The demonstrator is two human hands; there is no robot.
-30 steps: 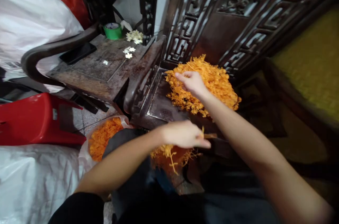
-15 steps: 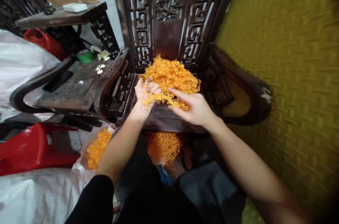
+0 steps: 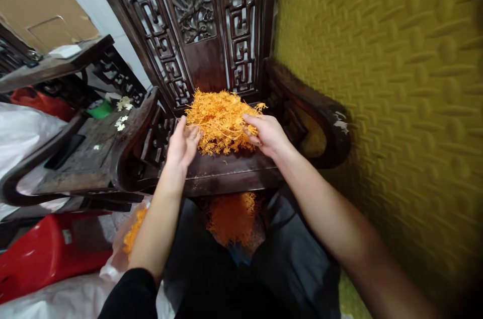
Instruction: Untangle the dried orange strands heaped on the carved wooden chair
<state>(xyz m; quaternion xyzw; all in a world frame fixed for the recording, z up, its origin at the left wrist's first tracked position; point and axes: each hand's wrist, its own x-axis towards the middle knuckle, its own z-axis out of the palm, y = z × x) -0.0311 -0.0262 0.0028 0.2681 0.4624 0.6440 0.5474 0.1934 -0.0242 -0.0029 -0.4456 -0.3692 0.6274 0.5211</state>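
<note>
A heap of orange stringy strands (image 3: 221,120) lies on the seat of a dark carved wooden chair (image 3: 226,168). My left hand (image 3: 183,143) rests flat and open against the heap's left edge, fingers apart. On the right side of the heap my right hand (image 3: 265,134) curls its fingers into the strands. More orange strands (image 3: 230,216) sit lower down between my knees, under the seat's front edge.
A second dark wooden seat (image 3: 86,153) stands at the left with small white flowers (image 3: 121,122), a green tape roll (image 3: 100,109) and a dark flat phone (image 3: 64,150). A red plastic stool (image 3: 53,251), a clear bag of orange strands (image 3: 132,236) and white sacks lie lower left. Yellow textured padding (image 3: 385,87) fills the right.
The view has swung right and closer to the chair. My left hand dropped its cupped strands and now lies flat by the heap; my right hand moved from the heap's front to its right side.
</note>
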